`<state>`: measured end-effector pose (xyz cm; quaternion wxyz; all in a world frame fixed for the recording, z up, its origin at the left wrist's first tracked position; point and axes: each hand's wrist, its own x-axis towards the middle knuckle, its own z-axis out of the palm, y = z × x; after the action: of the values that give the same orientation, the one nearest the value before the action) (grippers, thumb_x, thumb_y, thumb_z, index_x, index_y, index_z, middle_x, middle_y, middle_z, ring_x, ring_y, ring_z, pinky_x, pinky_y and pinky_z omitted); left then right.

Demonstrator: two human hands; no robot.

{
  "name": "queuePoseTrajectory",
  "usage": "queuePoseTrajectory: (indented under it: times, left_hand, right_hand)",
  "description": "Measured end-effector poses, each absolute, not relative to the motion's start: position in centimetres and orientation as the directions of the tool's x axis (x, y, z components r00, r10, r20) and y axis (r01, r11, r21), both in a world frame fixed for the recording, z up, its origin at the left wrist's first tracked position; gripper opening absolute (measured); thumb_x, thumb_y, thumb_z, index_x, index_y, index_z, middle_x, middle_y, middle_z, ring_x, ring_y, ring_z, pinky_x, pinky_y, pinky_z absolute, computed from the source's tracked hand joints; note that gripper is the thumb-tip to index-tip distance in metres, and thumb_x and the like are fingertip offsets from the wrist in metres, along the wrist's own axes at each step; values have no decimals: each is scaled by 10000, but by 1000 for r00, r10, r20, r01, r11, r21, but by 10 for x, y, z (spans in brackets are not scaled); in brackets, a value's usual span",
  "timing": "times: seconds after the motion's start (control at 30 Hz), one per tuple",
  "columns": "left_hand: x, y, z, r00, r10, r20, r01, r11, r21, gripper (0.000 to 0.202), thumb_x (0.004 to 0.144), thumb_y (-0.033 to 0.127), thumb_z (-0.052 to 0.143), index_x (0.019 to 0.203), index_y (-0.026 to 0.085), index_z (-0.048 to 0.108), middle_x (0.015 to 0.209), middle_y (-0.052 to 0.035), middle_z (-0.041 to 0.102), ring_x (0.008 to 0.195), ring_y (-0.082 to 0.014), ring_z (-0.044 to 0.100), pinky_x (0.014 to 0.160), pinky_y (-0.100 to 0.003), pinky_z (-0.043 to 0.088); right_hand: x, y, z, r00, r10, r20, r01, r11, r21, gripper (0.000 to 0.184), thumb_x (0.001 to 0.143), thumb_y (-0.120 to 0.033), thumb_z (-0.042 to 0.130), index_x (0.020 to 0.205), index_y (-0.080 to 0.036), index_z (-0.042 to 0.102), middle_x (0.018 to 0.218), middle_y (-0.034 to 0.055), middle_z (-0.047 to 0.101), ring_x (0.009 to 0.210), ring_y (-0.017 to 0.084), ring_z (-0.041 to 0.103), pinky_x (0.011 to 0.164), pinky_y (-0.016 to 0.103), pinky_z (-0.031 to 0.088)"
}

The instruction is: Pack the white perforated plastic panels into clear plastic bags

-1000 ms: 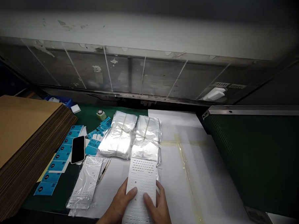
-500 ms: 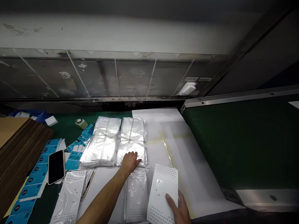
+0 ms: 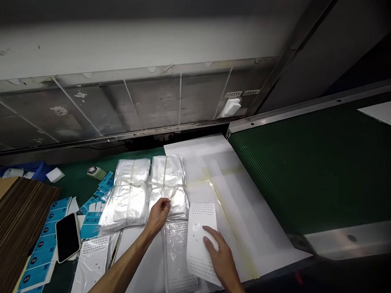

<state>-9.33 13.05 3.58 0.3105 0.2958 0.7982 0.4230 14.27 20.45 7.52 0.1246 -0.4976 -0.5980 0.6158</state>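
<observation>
My left hand is above the lower part of the right-hand bundle of clear plastic bags, its fingers closed in a pinch; whatever they grip does not show clearly. A second tied bundle of bags lies to its left. My right hand rests over a white card printed with rows of dark dashes, thumb and forefinger apart on its face. Left of that card, a similar card in a clear bag lies below my left hand. Another bagged card is farther left.
A phone, blue labels and stacked brown cardboard lie on the left. A small bottle stands behind the labels. The green belt with its metal edge is on the right, bearing white sheets.
My left hand has lifted slightly off the bundle, its fingers now pinched. My right fingers have moved onto the card's face, where before they gripped its edge. The view has tilted and shifted.
</observation>
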Motion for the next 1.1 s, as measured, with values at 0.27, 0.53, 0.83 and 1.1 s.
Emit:
queuePoseTrajectory:
  times: [0.27,0.53,0.83,1.1]
  left_hand:
    - [-97,133,41,-551,740,-385,-42,437,899,250,881,367,550,874,127,621,815,-10,638,755,-149,615,729,-341,511]
    - [-97,155,18,-506,596,-624,-282,569,772,212,887,313,555,981,127,595,912,-33,635,743,-134,618,668,-309,538]
    - [-105,147,24,-561,581,-589,-340,488,804,208,882,319,560,948,125,600,896,-28,631,748,-136,612,677,-313,531]
    - [-126,141,52,-580,650,-492,-433,266,861,207,886,318,553,956,127,596,911,-33,635,828,-161,626,750,-356,531]
  right_hand:
    - [106,212,75,-495,755,-429,387,-250,-887,345,812,-460,534,1091,-284,633,1174,41,601,1049,267,581,865,400,492]
    - [136,205,89,-501,689,-524,231,-477,-848,502,824,-518,526,1252,-260,481,1087,89,672,845,275,668,629,376,537]
    - [110,217,44,-617,489,-617,246,-625,-741,407,824,-346,601,1185,-170,537,822,32,701,743,192,674,651,326,521]
    - [119,219,50,-639,533,-555,253,-536,-806,369,880,-329,554,1219,-189,507,972,42,663,773,163,656,670,321,528]
